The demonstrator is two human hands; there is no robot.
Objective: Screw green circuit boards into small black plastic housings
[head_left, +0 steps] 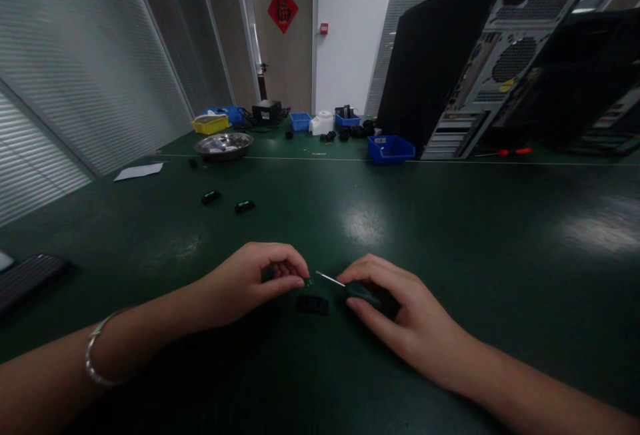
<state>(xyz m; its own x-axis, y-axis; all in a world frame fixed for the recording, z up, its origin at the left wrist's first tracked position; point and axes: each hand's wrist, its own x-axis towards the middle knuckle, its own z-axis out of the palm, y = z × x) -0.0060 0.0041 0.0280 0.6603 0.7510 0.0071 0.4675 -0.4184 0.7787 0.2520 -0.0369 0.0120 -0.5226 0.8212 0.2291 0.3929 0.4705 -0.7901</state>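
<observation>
Between thumb and forefinger, my left hand (273,275) pinches a small green circuit board (309,282). My right hand (395,295) is closed around the dark handle of a screwdriver (363,293). The screwdriver's thin metal shaft points left, its tip a short way from the board. Just below, a black plastic housing (313,305) lies on the green table (250,368) between both hands. Farther off to the left lie two similar black pieces with green tops, one piece (245,206) nearer and another piece (211,197) beyond it.
A metal bowl (224,146), a yellow tray (211,123) and a blue bin (391,149) stand toward the back. A large black computer case (440,55) rises at the back right. At the left edge are a keyboard (33,278) and, farther back, white paper (139,171).
</observation>
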